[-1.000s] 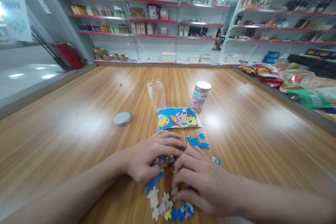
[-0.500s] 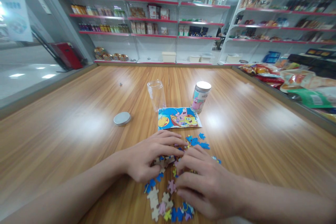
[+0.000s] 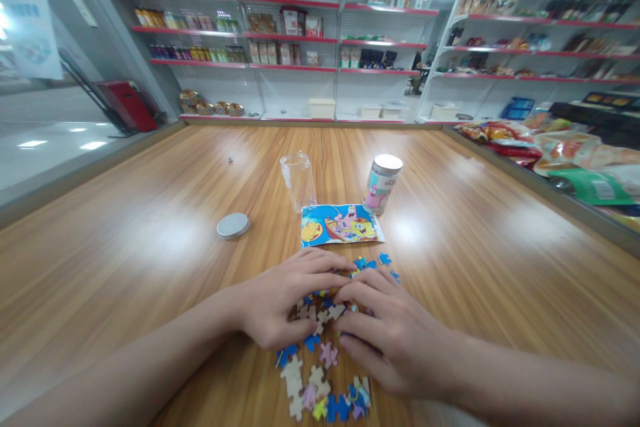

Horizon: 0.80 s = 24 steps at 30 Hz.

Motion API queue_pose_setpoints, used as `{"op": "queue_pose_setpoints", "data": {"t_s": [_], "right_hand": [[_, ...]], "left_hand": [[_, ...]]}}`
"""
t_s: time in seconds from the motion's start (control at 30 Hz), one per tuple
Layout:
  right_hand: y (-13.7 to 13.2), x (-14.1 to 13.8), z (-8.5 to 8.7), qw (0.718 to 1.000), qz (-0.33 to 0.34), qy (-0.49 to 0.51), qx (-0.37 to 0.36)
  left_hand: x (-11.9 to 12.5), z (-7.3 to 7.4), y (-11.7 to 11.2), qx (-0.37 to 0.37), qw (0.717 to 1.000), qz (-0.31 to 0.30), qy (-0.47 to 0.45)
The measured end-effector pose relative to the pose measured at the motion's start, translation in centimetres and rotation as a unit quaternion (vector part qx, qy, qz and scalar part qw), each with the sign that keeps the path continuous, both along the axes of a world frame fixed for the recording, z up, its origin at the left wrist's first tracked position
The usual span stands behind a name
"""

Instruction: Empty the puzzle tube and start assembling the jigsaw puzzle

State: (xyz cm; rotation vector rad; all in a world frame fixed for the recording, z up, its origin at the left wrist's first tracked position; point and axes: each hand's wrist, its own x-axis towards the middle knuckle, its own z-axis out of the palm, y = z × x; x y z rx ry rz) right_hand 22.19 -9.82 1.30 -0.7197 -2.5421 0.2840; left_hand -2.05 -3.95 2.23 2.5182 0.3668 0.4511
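Observation:
My left hand (image 3: 283, 300) and my right hand (image 3: 387, 330) rest side by side on a heap of loose jigsaw pieces (image 3: 325, 380) on the wooden table (image 3: 150, 227). Their fingers are curled and meet over the pieces, and what they pinch is hidden. A picture card (image 3: 340, 225) with cartoon figures lies just beyond my fingertips. Behind it stand an empty clear jar (image 3: 298, 181) and a printed tin (image 3: 382, 184) with a silver lid. A few blue pieces (image 3: 383, 260) lie by my right fingertips.
A loose round metal lid (image 3: 233, 225) lies left of the card. Snack bags (image 3: 565, 153) are piled along the table's right edge. Shop shelves (image 3: 300, 33) with goods line the back wall, and a red box (image 3: 127, 105) stands at the far left.
My right hand has slid up and away from me over the pieces, uncovering several pieces near the table's front edge. My left hand has hardly moved.

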Motion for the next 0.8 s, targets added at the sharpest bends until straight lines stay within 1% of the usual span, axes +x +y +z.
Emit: {"op": "queue_pose_setpoints", "data": {"t_s": [0.2, 0.33, 0.5, 0.57, 0.67, 0.8], "right_hand": [[0.17, -0.03, -0.43, 1.0, 0.007, 0.016, 0.017], [0.27, -0.04, -0.44, 0.999, 0.004, 0.037, 0.02], [0.48, 0.04, -0.13, 0.998, 0.005, 0.049, 0.033], [0.51, 0.07, 0.0, 0.998, 0.011, 0.058, 0.036], [0.41, 0.11, 0.15, 0.996, 0.021, 0.072, 0.039], [0.19, 0.18, -0.01, 0.997, 0.015, 0.069, 0.04]], "left_hand": [[0.03, 0.02, 0.1, 0.004, 1.0, -0.003, -0.009], [0.1, -0.25, 0.07, 0.0, 0.999, -0.004, -0.033], [0.24, -0.76, 0.11, -0.034, 0.991, 0.048, -0.123], [0.28, -0.77, 0.14, -0.037, 0.988, 0.056, -0.141], [0.35, -0.66, 0.14, -0.019, 0.985, 0.064, -0.162], [0.45, -0.73, 0.06, 0.014, 0.979, 0.095, -0.182]]}}
